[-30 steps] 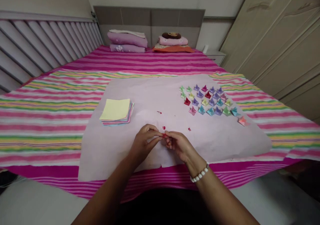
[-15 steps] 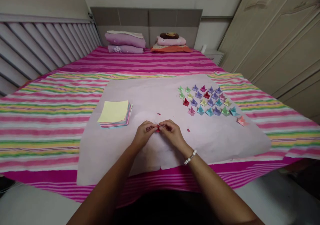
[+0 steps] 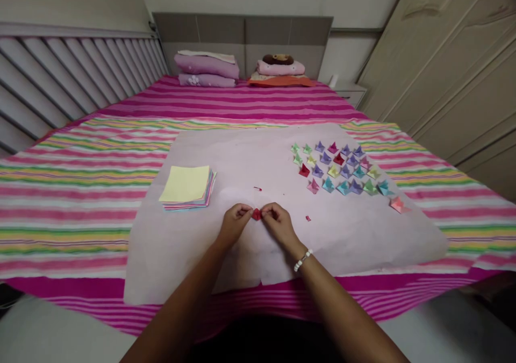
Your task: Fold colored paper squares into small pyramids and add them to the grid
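A small red folded paper [image 3: 257,214] is held between my two hands, just above the pale sheet [image 3: 193,266]. My left hand [image 3: 236,223] pinches its left side with thumb and fingertips. On its right side, my right hand [image 3: 278,221], with a white beaded bracelet [image 3: 302,261] at the wrist, pinches it too. Beyond the hands lies a small thin red object [image 3: 258,189], its kind unclear. A red scrap [image 3: 308,218] rests to the right of my right hand.
A stack of coloured square paper [image 3: 186,184], yellow on top, lies to the left. Several folded paper pieces [image 3: 334,170] stand in rows at the right, with a salmon one [image 3: 398,205] apart from them. Striped bedding [image 3: 80,207] surrounds the sheet; folded bedding [image 3: 207,70] is by the headboard.
My hands have drawn slightly apart, so more of the red folded paper shows between the fingertips. The whole view has shifted a little.
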`<state>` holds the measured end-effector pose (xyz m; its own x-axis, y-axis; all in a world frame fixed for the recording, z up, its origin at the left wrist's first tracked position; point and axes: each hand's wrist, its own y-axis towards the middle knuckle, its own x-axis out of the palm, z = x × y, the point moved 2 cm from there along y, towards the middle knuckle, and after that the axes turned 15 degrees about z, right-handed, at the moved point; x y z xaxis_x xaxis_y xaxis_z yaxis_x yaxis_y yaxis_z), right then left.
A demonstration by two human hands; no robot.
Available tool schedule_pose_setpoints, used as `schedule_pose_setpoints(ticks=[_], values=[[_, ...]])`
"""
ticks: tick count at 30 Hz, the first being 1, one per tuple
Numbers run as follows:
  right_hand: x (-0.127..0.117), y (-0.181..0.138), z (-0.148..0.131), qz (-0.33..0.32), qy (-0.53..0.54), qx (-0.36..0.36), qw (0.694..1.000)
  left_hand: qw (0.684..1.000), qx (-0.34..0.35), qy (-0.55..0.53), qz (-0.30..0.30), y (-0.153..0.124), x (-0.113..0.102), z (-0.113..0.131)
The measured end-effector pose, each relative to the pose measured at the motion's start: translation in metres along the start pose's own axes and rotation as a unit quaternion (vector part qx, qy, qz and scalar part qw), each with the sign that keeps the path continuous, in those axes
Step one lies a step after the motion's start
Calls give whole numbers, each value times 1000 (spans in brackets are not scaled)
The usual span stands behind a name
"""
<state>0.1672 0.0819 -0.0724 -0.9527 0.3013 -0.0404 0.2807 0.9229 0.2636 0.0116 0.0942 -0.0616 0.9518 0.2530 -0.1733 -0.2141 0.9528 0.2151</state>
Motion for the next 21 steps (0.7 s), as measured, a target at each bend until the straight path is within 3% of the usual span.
schedule_pose_setpoints(ticks=[9,15,21], values=[[-1,-3,0,10,21,-23,999,999,19,39,27,-6,6,-3],[-3,-2,-4,-4,27,-56,998,991,90,99,-8,-9,7,4],[-3,-3,-3,-2,28,-70,997,970,109,214,-37,-12,7,11]])
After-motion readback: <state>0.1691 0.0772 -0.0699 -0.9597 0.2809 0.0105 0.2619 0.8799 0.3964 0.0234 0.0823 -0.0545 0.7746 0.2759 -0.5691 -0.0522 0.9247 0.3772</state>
